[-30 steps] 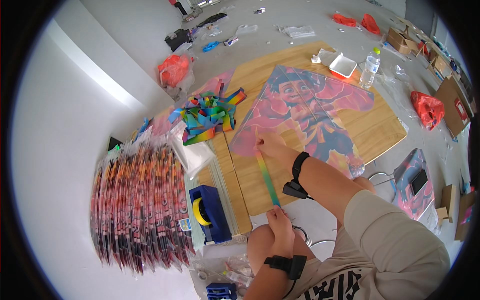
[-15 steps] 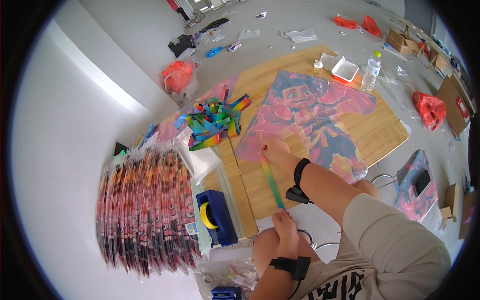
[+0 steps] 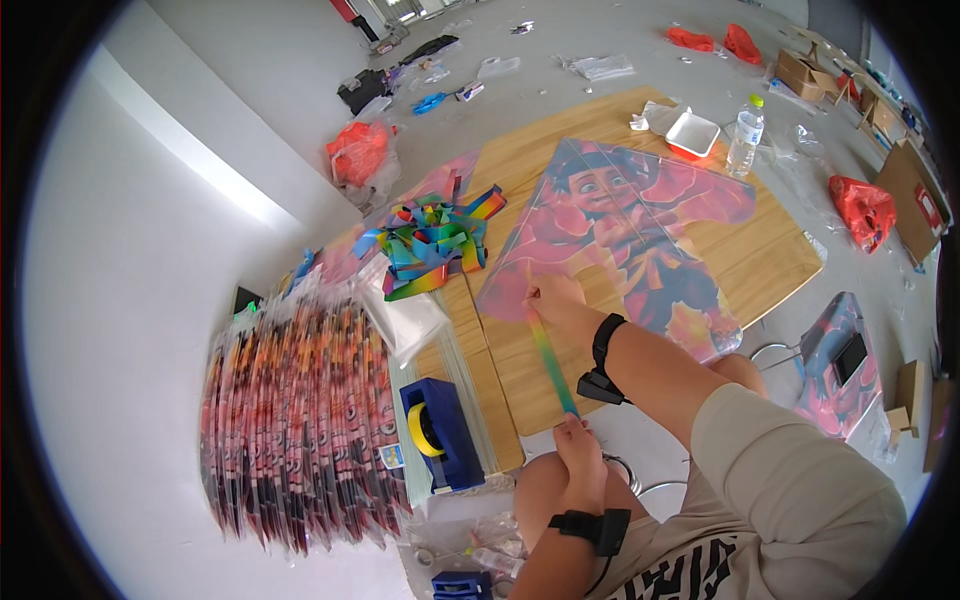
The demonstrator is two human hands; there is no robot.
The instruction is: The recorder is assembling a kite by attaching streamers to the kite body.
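A rainbow ribbon (image 3: 551,362) runs taut between my two hands, orange and yellow at the far end and blue-green at the near one. My right hand (image 3: 556,300) pinches its far end over the left wing corner of a printed cartoon-figure kite (image 3: 655,250). At the table's near edge, my left hand (image 3: 578,447) is closed on the ribbon's blue end. The kite lies flat on the wooden table (image 3: 775,265), with thin rods across it. Left of the hands sits a blue tape dispenser (image 3: 440,440) with a yellow roll.
Tangled rainbow ribbons (image 3: 430,240) lie in a pile at the table's left side, by a clear plastic bag (image 3: 405,325). Many bagged printed kites (image 3: 300,420) stand stacked at the left. A white-and-red food tray (image 3: 692,134) and a water bottle (image 3: 746,137) stand at the far edge.
Both hands keep hold of the ribbon over the same part of the kite and table. The whole view has shifted slightly.
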